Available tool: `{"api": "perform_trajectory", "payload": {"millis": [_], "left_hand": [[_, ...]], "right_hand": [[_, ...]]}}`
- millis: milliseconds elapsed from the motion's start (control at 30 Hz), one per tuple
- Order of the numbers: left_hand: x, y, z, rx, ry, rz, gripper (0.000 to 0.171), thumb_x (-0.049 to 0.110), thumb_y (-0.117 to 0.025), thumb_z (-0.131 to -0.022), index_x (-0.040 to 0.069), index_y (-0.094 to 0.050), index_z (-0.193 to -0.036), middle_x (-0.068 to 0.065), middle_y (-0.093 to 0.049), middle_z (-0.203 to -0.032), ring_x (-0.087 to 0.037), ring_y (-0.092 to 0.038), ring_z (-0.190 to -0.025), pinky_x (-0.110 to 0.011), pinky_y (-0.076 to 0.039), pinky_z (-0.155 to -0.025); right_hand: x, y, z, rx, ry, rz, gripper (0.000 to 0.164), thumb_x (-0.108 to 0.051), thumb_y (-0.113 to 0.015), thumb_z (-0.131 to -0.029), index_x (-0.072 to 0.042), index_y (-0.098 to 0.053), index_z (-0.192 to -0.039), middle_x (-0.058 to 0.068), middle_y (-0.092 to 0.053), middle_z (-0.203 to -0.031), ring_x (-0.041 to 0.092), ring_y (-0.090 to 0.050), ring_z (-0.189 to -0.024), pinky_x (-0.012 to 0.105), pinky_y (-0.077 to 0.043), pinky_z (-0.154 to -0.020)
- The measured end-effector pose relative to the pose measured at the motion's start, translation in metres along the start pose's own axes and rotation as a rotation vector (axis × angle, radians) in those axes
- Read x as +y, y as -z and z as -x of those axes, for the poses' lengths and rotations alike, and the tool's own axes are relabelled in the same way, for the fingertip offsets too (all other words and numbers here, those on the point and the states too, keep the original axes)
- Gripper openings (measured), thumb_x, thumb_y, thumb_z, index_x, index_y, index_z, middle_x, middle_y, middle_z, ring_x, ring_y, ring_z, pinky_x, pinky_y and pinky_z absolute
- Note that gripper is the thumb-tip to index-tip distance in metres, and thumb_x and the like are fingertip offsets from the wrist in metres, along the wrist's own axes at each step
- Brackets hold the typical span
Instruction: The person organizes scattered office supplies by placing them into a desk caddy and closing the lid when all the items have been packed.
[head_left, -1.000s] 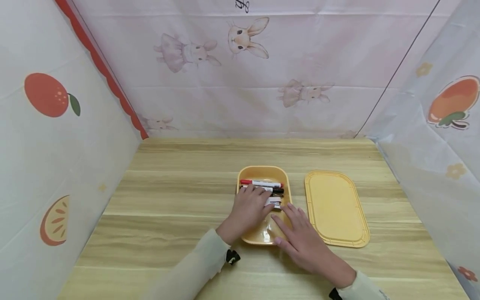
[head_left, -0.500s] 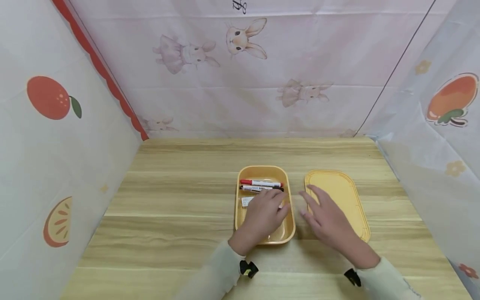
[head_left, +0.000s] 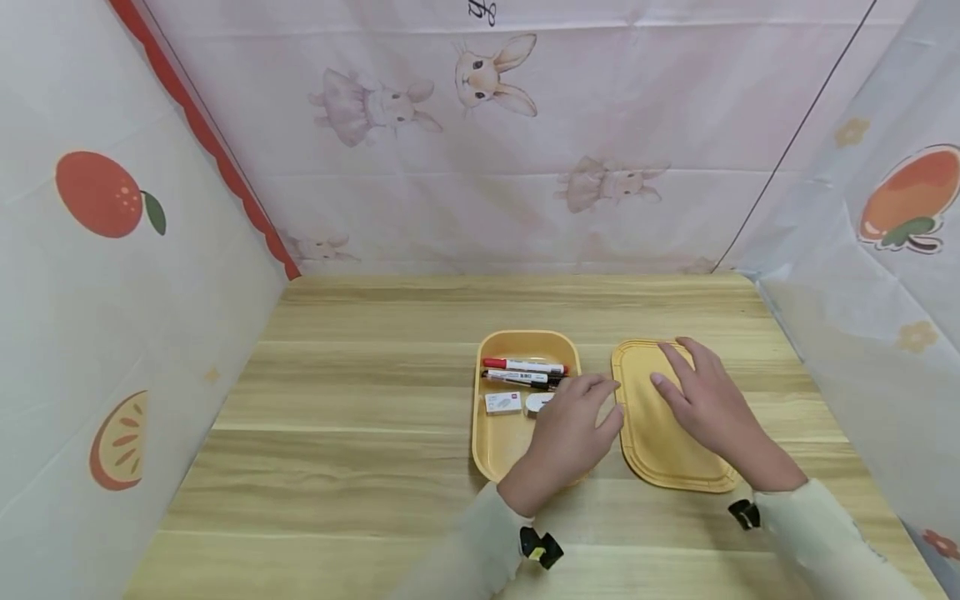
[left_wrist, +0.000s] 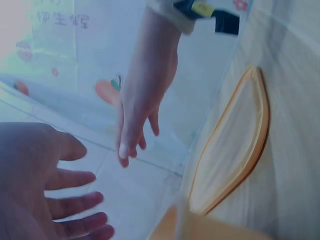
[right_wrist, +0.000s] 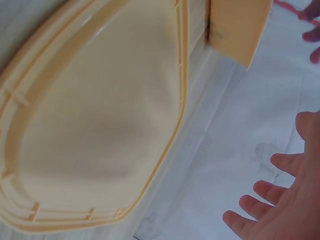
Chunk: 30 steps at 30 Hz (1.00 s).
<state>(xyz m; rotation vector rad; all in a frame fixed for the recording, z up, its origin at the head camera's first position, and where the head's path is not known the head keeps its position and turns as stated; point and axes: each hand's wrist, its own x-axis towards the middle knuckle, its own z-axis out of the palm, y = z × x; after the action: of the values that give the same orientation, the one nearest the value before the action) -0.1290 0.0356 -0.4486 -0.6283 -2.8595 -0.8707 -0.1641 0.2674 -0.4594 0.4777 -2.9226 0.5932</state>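
Observation:
My left hand is over the right side of a yellow box, its fingers apart and nothing held. In the box lie a red-capped marker, a black marker with a dark pen partly under my fingers, a small white carton and a white rounded item half hidden by the hand. My right hand hovers over the yellow lid, fingers spread. The right wrist view shows the lid close by, with the right hand holding nothing.
Box and lid lie side by side on a wood-grain table. A pink rabbit-print cloth hangs behind the table. Fruit-print cloths stand at the left and right.
Both hands have moved right: the left from the box's middle to its right side, the right from the box's edge to above the lid. The white carton has come into sight.

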Motion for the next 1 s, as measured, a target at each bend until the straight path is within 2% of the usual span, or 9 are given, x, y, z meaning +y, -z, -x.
{"api": "perform_trajectory", "payload": {"millis": [133,400,633,733,867,900,1000], "left_hand": [[0.009,-0.011,0.002,-0.043,0.021,0.016,0.039,0.041,-0.050,-0.104,0.023,-0.063,-0.137,0.004,-0.061,-0.137,-0.014,-0.057,-0.124,-0.034,-0.052,-0.097],[0.026,-0.038,0.005,-0.141,0.053,0.261,0.048,0.043,-0.052,-0.102,0.023,-0.053,-0.146,0.003,-0.055,-0.142,-0.014,-0.053,-0.129,-0.033,-0.049,-0.102],[0.032,-0.054,0.009,-0.200,0.156,0.355,0.058,0.046,-0.054,-0.100,0.021,-0.046,-0.151,0.001,-0.050,-0.144,-0.016,-0.052,-0.130,-0.035,-0.048,-0.104],[0.035,-0.057,0.011,-0.221,0.195,0.409,0.070,0.052,-0.052,-0.099,0.018,-0.034,-0.157,-0.002,-0.043,-0.152,-0.013,-0.056,-0.120,-0.034,-0.050,-0.100],[0.039,-0.064,0.014,-0.230,0.298,0.481,0.084,0.061,-0.050,-0.097,0.017,-0.018,-0.162,-0.004,-0.034,-0.159,-0.009,-0.061,-0.105,-0.036,-0.051,-0.094],[0.040,-0.066,0.015,-0.223,0.328,0.500,0.086,0.061,-0.050,-0.096,0.017,-0.016,-0.162,-0.005,-0.034,-0.159,-0.012,-0.061,-0.106,-0.038,-0.050,-0.096],[0.043,-0.073,0.019,-0.178,0.416,0.572,0.091,0.058,-0.055,-0.095,0.014,-0.014,-0.162,-0.009,-0.034,-0.158,-0.024,-0.056,-0.124,-0.045,-0.045,-0.106]], "right_hand": [[0.016,0.000,-0.008,-0.042,-0.044,-0.024,0.062,-0.043,-0.037,-0.109,-0.002,-0.031,-0.155,0.034,-0.023,-0.156,0.057,-0.022,-0.140,0.076,-0.029,-0.101],[0.053,-0.007,-0.025,-0.151,-0.158,-0.092,0.070,-0.048,-0.027,-0.109,0.002,-0.022,-0.157,0.039,-0.011,-0.158,0.064,-0.012,-0.141,0.080,-0.022,-0.102],[0.072,-0.010,-0.035,-0.210,-0.192,-0.054,0.071,-0.048,-0.026,-0.109,0.003,-0.020,-0.158,0.040,-0.015,-0.156,0.064,-0.015,-0.138,0.078,-0.023,-0.104],[0.077,-0.008,-0.041,-0.236,-0.206,-0.048,0.069,-0.045,-0.026,-0.110,0.006,-0.019,-0.157,0.043,-0.013,-0.154,0.065,-0.016,-0.136,0.078,-0.025,-0.102],[0.083,-0.007,-0.046,-0.265,-0.220,-0.041,0.067,-0.040,-0.027,-0.110,0.010,-0.020,-0.154,0.047,-0.012,-0.152,0.068,-0.018,-0.132,0.079,-0.026,-0.101],[0.084,-0.007,-0.048,-0.273,-0.226,-0.039,0.066,-0.039,-0.027,-0.110,0.010,-0.021,-0.154,0.047,-0.012,-0.151,0.069,-0.018,-0.132,0.079,-0.027,-0.101],[0.089,-0.008,-0.051,-0.297,-0.244,-0.026,0.065,-0.036,-0.027,-0.109,0.012,-0.021,-0.153,0.048,-0.014,-0.149,0.069,-0.020,-0.130,0.078,-0.028,-0.100]]}}
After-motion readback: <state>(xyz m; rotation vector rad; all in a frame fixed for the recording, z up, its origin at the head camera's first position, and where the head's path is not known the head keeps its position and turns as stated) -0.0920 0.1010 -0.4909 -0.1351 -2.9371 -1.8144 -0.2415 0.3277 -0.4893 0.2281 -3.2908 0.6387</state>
